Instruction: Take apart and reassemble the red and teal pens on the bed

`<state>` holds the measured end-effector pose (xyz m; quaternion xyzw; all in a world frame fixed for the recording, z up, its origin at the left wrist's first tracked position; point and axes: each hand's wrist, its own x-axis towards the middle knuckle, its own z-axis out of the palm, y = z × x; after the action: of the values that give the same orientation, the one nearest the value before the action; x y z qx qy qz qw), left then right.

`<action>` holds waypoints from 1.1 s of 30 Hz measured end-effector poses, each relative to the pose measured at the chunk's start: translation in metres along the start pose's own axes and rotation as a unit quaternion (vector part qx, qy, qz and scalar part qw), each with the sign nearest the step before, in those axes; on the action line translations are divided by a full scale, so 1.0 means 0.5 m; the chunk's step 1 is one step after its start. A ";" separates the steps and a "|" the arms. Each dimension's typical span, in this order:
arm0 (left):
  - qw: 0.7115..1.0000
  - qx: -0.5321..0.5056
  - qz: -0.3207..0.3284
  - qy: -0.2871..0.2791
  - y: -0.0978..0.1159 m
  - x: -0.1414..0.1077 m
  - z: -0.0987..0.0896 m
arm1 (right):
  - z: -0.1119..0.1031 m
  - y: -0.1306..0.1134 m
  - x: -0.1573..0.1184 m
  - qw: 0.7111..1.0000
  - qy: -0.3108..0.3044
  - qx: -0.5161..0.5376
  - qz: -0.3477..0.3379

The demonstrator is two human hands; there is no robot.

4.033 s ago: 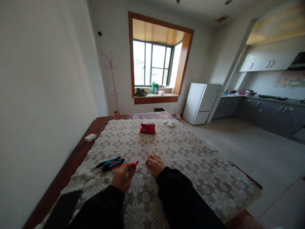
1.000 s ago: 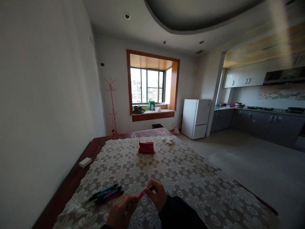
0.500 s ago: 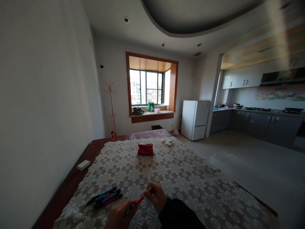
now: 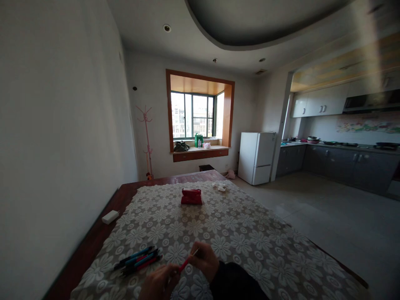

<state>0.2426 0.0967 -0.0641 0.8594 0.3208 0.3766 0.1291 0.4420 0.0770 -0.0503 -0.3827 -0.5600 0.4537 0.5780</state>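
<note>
Between my two hands, low in the middle of the view, is a slim red pen [image 4: 184, 264]. My left hand [image 4: 161, 279] is closed around its lower end. My right hand [image 4: 203, 258], in a dark sleeve, pinches the other end, where a thin pale tip sticks up past the fingers. Most of the pen's ends are hidden by the fingers. To the left of my left hand, a small pile of blue, red and black pens [image 4: 139, 260] lies on the floral tablecloth [image 4: 250, 241].
Farther up the cloth stand a red pouch [image 4: 191, 197] and some crumpled white tissue [image 4: 219, 187]. A white box [image 4: 110, 217] rests on the bare wooden table edge [image 4: 81, 246] at left, beside the wall. Beyond the table is a white fridge [image 4: 256, 158].
Both hands stay on the red pen and have shifted only slightly. The thin pale tip shows more clearly above my right fingers. The camera view has tilted a little.
</note>
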 end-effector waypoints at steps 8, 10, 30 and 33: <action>0.999 0.000 -0.035 -0.016 0.000 -0.003 0.004 | 0.000 0.019 0.002 0.997 -0.010 0.067 0.026; 0.999 -0.002 -0.041 -0.022 -0.003 -0.004 0.006 | 0.001 0.015 0.001 0.998 -0.016 0.060 0.027; 0.991 -0.031 -0.086 0.095 0.002 0.003 -0.010 | 0.035 -0.001 -0.036 0.912 -0.167 -0.346 -0.142; 0.990 -0.027 -0.099 0.098 -0.003 0.002 -0.006 | 0.028 0.032 -0.026 0.885 -0.218 -0.381 -0.155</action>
<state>0.2403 0.0983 -0.0620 0.7785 0.4051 0.4531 0.1564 0.4269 0.0682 -0.0685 -0.3729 -0.8538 0.1819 0.3143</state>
